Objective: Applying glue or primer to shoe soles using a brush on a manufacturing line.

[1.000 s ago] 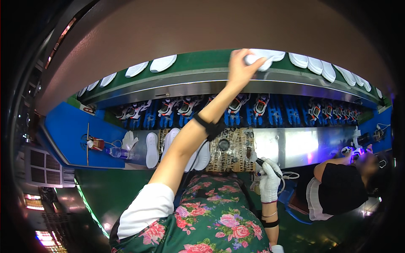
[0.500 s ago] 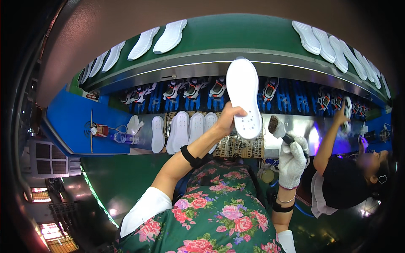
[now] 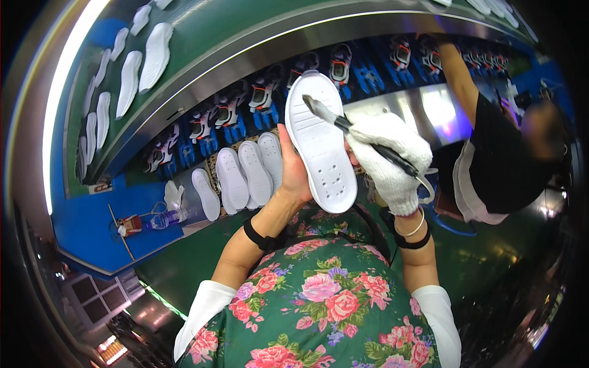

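My left hand [image 3: 296,173], bare, clasps white shoe sole [image 3: 323,153] from underneath by both edges; my right hand [image 3: 392,176], in knitted glove, pinches brush [image 3: 325,113] over sole's far end; can't tell whether bristles touch. Sole could twist if left grip slackens; brush could smear if angled badly; white cable [image 3: 432,191] beside right wrist could snag. Sole smooth, ribbed far end, hole-dotted near end.

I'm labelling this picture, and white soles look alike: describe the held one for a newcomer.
Find the green flowered garment filling the bottom centre, then look just above it to the bare left hand. That hand holds the white sole; unlike the soles lying to its left, it is held up, with a brush over its upper end.
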